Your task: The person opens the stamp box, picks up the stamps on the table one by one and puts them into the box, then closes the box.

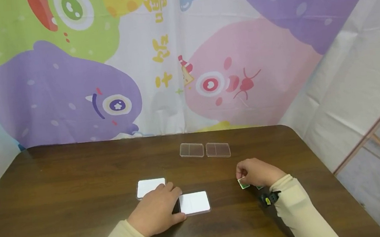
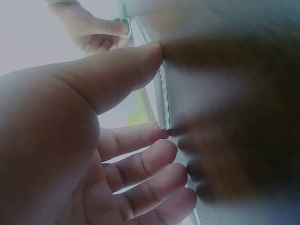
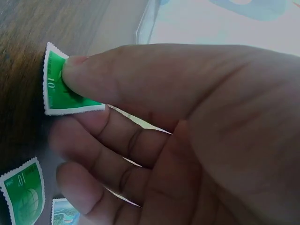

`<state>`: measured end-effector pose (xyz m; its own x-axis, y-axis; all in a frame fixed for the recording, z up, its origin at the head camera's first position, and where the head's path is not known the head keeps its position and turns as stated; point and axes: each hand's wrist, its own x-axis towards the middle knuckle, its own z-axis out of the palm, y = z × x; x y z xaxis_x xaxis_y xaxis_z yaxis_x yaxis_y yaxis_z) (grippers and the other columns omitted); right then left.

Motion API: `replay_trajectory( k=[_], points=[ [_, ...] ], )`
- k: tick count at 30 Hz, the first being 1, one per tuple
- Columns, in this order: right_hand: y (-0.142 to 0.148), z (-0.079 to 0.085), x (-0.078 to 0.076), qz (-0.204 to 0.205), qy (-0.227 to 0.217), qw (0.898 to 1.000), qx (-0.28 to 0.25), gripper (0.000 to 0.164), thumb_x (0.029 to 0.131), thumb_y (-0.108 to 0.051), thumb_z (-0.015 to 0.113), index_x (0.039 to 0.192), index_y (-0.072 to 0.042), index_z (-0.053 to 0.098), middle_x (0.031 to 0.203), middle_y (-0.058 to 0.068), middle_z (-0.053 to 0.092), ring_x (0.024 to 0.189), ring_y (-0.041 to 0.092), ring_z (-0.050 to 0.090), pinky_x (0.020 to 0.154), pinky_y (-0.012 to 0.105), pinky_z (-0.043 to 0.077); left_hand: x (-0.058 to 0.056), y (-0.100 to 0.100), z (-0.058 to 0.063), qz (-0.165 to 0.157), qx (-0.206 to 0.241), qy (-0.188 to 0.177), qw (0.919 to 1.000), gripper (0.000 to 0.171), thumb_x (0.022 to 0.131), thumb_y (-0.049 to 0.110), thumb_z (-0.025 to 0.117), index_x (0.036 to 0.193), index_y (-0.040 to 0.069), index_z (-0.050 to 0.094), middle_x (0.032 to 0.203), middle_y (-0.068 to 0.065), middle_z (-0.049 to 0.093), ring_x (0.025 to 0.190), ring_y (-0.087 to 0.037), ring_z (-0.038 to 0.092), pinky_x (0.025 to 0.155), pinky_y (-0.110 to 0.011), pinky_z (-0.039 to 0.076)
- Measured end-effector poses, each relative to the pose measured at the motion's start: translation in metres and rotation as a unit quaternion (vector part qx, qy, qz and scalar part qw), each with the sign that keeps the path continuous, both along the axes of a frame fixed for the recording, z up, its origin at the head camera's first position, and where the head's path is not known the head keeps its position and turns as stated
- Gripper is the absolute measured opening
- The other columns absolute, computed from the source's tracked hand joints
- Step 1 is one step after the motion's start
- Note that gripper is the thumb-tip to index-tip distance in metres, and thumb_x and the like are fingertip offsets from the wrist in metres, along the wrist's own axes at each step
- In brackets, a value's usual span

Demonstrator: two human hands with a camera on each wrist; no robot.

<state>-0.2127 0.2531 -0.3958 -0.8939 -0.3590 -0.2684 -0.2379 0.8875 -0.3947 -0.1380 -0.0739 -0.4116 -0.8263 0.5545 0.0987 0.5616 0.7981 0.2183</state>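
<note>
A green postage stamp (image 3: 58,96) with a white perforated edge is pinched between the thumb and fingers of my right hand (image 1: 260,172), low over the right side of the table. Another green stamp (image 3: 23,190) lies beneath that hand, beside a partly visible pale blue stamp (image 3: 64,213). My left hand (image 1: 160,211) holds a flat clear case with a white insert (image 1: 195,203) at its left end, thumb on the near edge and index finger on the far edge. A second white-lined case (image 1: 148,185) lies behind and left, partly covered by the left fingers.
Two clear plastic pieces, a left one (image 1: 191,150) and a right one (image 1: 218,150), lie side by side farther back on the dark wooden table (image 1: 61,197). A cartoon-printed cloth (image 1: 161,114) hangs behind the table's back edge.
</note>
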Motion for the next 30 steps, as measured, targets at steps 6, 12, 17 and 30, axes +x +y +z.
replay_trajectory(
  k=[6, 12, 17, 30],
  points=[
    [-0.0003, 0.0016, -0.0002, 0.003, 0.020, 1.000, 0.001, 0.016, 0.093, -0.003, 0.070, 0.083, -0.013, 0.062, 0.078, 0.000, 0.059, 0.068, 0.016, 0.053, 0.063, 0.033, 0.045, -0.0003, 0.0001, -0.0009, 0.000, -0.002, -0.005, 1.0000, 0.052, 0.081, 0.046, 0.085, 0.112, 0.007, 0.068, 0.093, -0.002, 0.059, 0.084, -0.021, 0.057, 0.071, -0.041, 0.052],
    [-0.0024, 0.0037, -0.0001, -0.004, 0.033, 0.999, 0.000, 0.015, 0.093, -0.005, 0.070, 0.084, -0.013, 0.062, 0.078, -0.001, 0.058, 0.068, 0.016, 0.054, 0.064, 0.033, 0.045, -0.0002, 0.0001, -0.0010, 0.000, -0.004, -0.001, 1.0000, 0.052, 0.082, 0.046, 0.084, 0.112, 0.007, 0.068, 0.094, -0.002, 0.059, 0.084, -0.021, 0.058, 0.072, -0.041, 0.053],
    [-0.0036, 0.0040, 0.0004, -0.007, 0.039, 0.999, 0.007, 0.014, 0.093, -0.006, 0.071, 0.084, -0.012, 0.063, 0.079, 0.000, 0.059, 0.068, 0.016, 0.054, 0.065, 0.034, 0.046, 0.0000, 0.0000, -0.0009, -0.001, -0.004, 0.001, 1.0000, 0.052, 0.082, 0.047, 0.084, 0.112, 0.007, 0.068, 0.094, -0.002, 0.059, 0.084, -0.021, 0.057, 0.071, -0.040, 0.052],
    [-0.0052, 0.0026, 0.0001, -0.012, 0.033, 0.999, 0.009, 0.014, 0.094, -0.006, 0.069, 0.084, -0.013, 0.062, 0.077, 0.000, 0.058, 0.066, 0.016, 0.053, 0.063, 0.033, 0.045, 0.0013, 0.0007, -0.0007, -0.007, -0.010, 0.025, 0.9996, 0.049, 0.084, 0.046, 0.083, 0.110, 0.008, 0.069, 0.093, -0.002, 0.059, 0.083, -0.021, 0.057, 0.070, -0.040, 0.053]
  ],
)
